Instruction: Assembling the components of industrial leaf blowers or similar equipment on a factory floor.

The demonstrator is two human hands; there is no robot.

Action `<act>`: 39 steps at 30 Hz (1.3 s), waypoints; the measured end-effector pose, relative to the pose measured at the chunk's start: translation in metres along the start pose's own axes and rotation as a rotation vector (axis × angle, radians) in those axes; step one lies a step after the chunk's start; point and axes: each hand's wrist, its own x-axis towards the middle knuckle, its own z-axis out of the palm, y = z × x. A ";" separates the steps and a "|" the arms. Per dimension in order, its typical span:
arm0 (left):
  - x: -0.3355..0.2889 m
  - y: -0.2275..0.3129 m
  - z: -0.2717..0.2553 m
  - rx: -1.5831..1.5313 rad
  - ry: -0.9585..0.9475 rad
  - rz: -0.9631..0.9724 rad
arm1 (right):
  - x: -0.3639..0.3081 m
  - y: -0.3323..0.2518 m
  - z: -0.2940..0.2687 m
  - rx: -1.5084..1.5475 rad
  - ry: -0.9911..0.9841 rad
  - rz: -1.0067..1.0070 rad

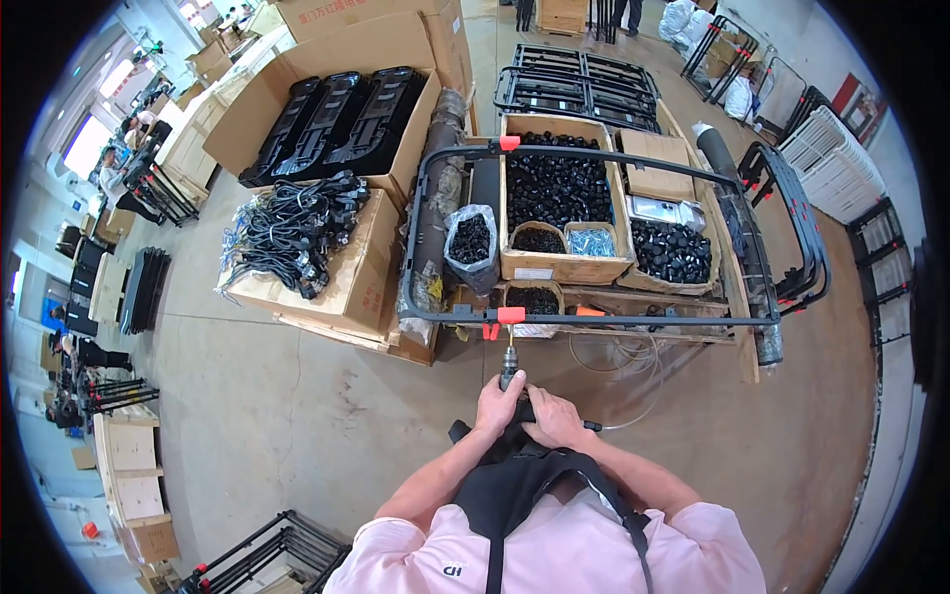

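Observation:
Both my hands are closed around a drill held close to my body. My left hand wraps the body just behind the chuck, and my right hand grips the rear, its fingers partly hidden. The bit points away from me at a red clip on the near bar of a black tubular metal frame. Whether the tip touches the clip is too small to tell. Another red clip sits on the frame's far bar. A thin pale hose runs from beside my right hand to the pallet.
Beneath the frame stand boxes of black plastic parts, a tray of silvery screws and a bag of small black parts. Bundled black cables lie on a carton at left. Stacked black frames stand at right.

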 end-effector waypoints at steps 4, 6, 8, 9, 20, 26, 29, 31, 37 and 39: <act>-0.003 0.009 0.002 0.005 0.016 -0.038 | 0.004 -0.008 -0.013 -0.042 -0.083 0.071; -0.003 0.017 0.001 0.005 0.007 -0.033 | 0.005 -0.008 -0.014 -0.068 -0.121 0.105; -0.003 0.020 0.000 0.002 0.004 -0.026 | 0.006 -0.002 -0.010 -0.049 -0.107 0.101; -0.003 0.021 0.000 0.025 -0.002 -0.036 | 0.006 0.000 -0.009 -0.029 -0.091 0.099; 0.007 0.028 -0.001 0.101 -0.032 -0.084 | 0.018 -0.009 -0.027 -0.078 -0.160 0.119; 0.017 0.026 0.001 0.090 -0.047 -0.070 | 0.023 -0.005 -0.028 -0.073 -0.157 0.119; 0.018 0.027 0.002 0.077 -0.062 -0.071 | 0.026 -0.006 -0.027 -0.077 -0.190 0.091; 0.020 0.023 0.003 0.135 -0.001 -0.055 | 0.026 -0.007 -0.026 -0.074 -0.210 0.081; 0.019 0.008 0.003 0.089 -0.042 -0.065 | 0.017 -0.007 -0.016 -0.016 -0.117 0.048; 0.016 0.005 0.002 0.069 -0.051 -0.058 | 0.016 -0.009 -0.016 -0.007 -0.103 0.040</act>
